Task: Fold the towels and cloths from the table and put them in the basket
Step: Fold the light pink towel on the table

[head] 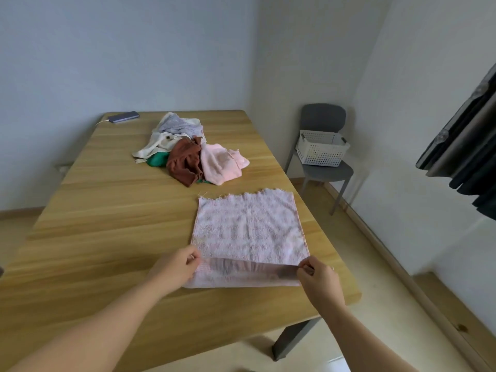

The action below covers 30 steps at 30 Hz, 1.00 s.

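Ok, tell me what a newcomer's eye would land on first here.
The pale pink towel lies spread flat on the near right part of the wooden table, with the left hand and right hand each pinching a side of its near end. Behind it, mid-table, lies a crumpled pile of cloths in cream, brown, green and pink. Off to the right, a white basket sits on a grey chair.

Cloth, wood and plastic, mostly matt
The square pale pink terry towel looked nubbly and frayed at its far edge; the light wooden table showed smooth, satin grain; the white perforated plastic basket and grey moulded chair were matt
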Available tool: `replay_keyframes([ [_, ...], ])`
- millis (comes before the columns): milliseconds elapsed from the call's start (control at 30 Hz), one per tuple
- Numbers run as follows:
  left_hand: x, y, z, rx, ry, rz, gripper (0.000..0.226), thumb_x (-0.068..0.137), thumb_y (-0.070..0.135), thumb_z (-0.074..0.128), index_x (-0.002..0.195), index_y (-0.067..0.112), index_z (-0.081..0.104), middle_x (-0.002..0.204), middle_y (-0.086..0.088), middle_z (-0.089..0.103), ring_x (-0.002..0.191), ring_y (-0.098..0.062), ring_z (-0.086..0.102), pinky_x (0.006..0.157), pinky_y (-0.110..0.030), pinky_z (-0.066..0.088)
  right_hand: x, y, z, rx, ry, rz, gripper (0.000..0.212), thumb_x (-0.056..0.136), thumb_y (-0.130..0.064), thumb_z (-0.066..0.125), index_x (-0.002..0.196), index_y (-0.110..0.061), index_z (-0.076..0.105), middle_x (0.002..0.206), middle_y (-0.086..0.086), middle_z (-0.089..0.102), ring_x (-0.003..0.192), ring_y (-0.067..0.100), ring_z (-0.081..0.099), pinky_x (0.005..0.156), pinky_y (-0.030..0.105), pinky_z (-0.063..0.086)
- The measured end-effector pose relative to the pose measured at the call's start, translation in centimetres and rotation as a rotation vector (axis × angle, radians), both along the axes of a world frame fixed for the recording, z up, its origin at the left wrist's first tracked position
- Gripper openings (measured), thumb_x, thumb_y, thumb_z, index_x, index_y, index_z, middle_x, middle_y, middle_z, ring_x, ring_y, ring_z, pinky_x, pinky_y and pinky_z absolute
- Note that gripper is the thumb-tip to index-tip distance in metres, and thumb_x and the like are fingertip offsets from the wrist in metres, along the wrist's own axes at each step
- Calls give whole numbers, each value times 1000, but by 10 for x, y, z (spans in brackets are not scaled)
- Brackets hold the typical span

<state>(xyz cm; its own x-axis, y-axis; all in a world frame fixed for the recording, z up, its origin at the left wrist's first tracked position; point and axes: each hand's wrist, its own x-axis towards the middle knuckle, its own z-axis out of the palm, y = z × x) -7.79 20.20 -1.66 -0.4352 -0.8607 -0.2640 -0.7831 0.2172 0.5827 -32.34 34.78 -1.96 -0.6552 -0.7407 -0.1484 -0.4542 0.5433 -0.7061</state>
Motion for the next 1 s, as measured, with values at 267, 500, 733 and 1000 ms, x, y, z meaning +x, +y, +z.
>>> replay_keyframes([
  [267,-42,-67,28,-95,80,90,16,96,24,48,83,28,56,75,6,66,73,-14,66,72,-36,52,-42,-76,25,-120,67,34,18,88,-9,48,82,-17,62,69,-3,61,62,15,52,59,28,41],
  [500,-77,-139,26,-128,46,156,18,95,25,48,79,31,53,73,10,63,72,-15,63,72,-37,52,-89,-162,29,-106,87,111,18,88,-10,48,86,-17,64,73,-7,61,70,17,55,60,29,43],
  [733,-102,-189,14,-130,102,225,23,94,18,49,73,27,50,70,1,59,73,-24,59,71,-38,49,-117,-224,29,-76,100,171,21,90,-11,46,97,-13,65,86,3,66,73,14,49,66,29,40],
  [1000,-129,-210,-16,-93,89,41,61,93,12,52,145,15,20,152,-5,15,136,-22,29,106,-32,31,-120,-254,-7,39,69,308,60,92,-16,52,145,-23,26,153,-8,23,135,17,34,100,29,40],
])
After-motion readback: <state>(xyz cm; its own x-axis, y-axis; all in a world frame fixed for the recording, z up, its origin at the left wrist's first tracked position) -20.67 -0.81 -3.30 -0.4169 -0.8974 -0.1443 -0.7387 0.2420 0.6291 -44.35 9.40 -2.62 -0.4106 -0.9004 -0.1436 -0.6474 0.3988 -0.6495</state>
